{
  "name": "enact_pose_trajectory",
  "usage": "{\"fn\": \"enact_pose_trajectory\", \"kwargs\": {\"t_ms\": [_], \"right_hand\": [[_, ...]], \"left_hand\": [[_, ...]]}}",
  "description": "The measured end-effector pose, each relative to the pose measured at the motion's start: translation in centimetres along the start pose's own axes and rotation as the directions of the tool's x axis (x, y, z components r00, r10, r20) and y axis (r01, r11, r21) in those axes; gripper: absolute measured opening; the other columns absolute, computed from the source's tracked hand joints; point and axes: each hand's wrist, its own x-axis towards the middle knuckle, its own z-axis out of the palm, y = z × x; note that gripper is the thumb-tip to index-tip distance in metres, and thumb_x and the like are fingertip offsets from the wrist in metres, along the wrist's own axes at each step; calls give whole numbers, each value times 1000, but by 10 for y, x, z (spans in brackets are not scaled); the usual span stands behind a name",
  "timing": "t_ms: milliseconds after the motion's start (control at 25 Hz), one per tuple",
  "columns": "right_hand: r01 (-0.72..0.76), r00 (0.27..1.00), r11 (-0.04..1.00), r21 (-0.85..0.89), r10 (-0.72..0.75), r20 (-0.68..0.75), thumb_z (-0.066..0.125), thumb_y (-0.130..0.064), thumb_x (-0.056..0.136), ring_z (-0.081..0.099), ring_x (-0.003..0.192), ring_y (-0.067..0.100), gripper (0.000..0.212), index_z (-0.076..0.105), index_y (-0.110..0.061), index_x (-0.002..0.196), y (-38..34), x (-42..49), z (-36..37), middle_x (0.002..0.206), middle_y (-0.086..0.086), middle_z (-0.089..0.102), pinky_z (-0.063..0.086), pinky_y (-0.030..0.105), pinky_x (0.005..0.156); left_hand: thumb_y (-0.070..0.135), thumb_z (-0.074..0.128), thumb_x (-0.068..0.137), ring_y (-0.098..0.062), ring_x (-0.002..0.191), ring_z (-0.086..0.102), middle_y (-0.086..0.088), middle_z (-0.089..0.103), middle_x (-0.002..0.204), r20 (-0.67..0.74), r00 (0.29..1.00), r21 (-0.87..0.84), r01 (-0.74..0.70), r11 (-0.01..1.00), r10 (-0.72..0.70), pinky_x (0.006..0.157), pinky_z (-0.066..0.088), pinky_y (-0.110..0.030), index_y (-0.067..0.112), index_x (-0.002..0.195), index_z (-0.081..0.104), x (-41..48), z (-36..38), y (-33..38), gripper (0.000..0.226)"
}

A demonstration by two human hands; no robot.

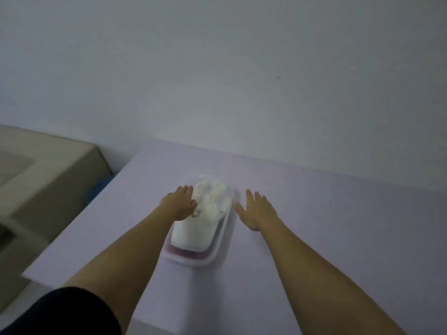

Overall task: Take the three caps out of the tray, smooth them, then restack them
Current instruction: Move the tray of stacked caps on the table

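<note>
head view, frame centre: the caps are sitting stacked in the tray (217,259) on the worktop (314,213), white cap (208,221) on top, a dark red cap (187,253) beneath. the left hand (180,201) is touching the white cap, its grip lost in blur. the right hand (257,211) is spreading straight fingers (250,197) just right of the tray. seemingly, removal, smoothing and restacking are all remaining.

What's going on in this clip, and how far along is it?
A person is reaching with both bare hands toward a tray of stacked caps on the table. The left hand touches the left edge of the white cap on top; blur hides whether it grips. The right hand is spread flat just right of the tray. A red layer shows underneath. Nothing is out yet.
</note>
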Motion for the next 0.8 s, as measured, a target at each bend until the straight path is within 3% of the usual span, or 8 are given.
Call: {"fn": "enact_pose_trajectory", "kwargs": {"t_ms": [120,200,280,360,400,480,800], "right_hand": [[-63,991,994,85,52,121,26,-66,88,17,142,35,83,4,-14,149,-14,4,53,156,16,13,19,46,115],[-137,984,937,320,91,155,37,-70,82,32,135,36,92,6,-14,147,-25,0,89,152,17,25,30,48,110],[-268,963,750,605,189,193,47,-68,79,38,132,35,98,3,-12,147,-42,-3,116,150,17,30,35,46,107],[-315,947,612,726,258,193,51,-56,85,39,132,33,93,3,-7,147,-56,-4,132,149,17,32,35,39,107],[-311,945,606,732,281,169,51,-49,89,41,130,33,86,6,-4,146,-59,-4,137,147,17,35,36,35,103],[-278,946,660,698,313,81,47,-39,94,46,125,35,70,16,-1,143,-61,-5,137,141,20,43,40,35,96],[-258,932,720,644,361,-31,38,-40,97,39,132,35,64,17,-5,146,30,-14,92,147,19,37,34,37,105]], "left_hand": [[36,25,99,-26,146,11,-11,8,159,65,987,-67,152,986,-148,117,17,-44,6,149,6,-8,32,-48,61],[41,28,99,-28,146,9,-13,6,159,102,971,-214,233,949,-215,118,15,-45,5,149,2,-16,57,-74,67],[46,35,96,-32,144,16,-16,10,158,136,946,-447,324,834,-295,117,18,-46,6,149,0,-19,78,-83,75],[48,40,94,-36,141,24,-17,17,156,182,910,-629,399,667,-373,115,23,-46,8,149,3,-21,93,-82,77],[49,41,93,-37,139,29,-18,23,154,200,893,-686,421,594,-402,113,27,-47,9,149,9,-22,99,-82,76],[49,41,93,-38,131,39,-19,36,147,171,881,-728,414,547,-441,108,35,-49,8,146,24,-22,101,-75,69],[48,38,94,-37,124,48,-19,50,136,24,928,-743,266,614,-373,102,38,-45,6,140,34,-18,105,31,62]]}}
